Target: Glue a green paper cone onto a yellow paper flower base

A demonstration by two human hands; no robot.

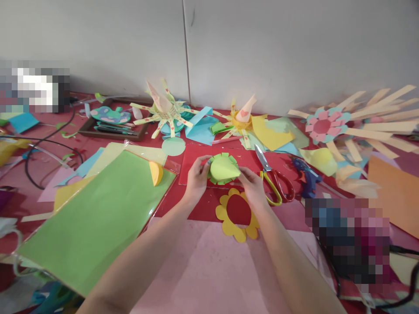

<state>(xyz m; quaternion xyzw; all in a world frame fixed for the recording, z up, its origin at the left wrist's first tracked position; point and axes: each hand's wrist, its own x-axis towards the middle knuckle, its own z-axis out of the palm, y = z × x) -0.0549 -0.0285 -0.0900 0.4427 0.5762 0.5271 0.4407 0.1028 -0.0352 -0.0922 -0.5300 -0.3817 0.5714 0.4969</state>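
L hand [197,176] has thumb & fingers closed on the L edge of the green paper cone [224,169], by its ring of cut tabs [216,179]. R hand [253,185] has fingertips bent in at the cone's R end, by the tip; can't tell if they pinch it or only touch. Prob. held at opp. ends so the thin paper stays steady w/o the middle getting squashed.

Cone sits btwn the two hands, approx. level w/ the fingertips, tip aimed R, over the red sheet [193,159]; can't tell if it rests on it or hangs just above. Yellow flower ring [225,213] lies flat on the near side of the cone, partly under the R forearm, prob. there to be in easy reach.

Scissors [269,169] lie just R of the R hand, handles toward near side, presumably for quick pickup; glue gun [306,176] is farther R. Green sheet [98,218] in a clear sleeve lies L, prob. out of the way of the work spot. On the far side, by the wall, stand 2 paper pieces w/ pale cones [160,98].
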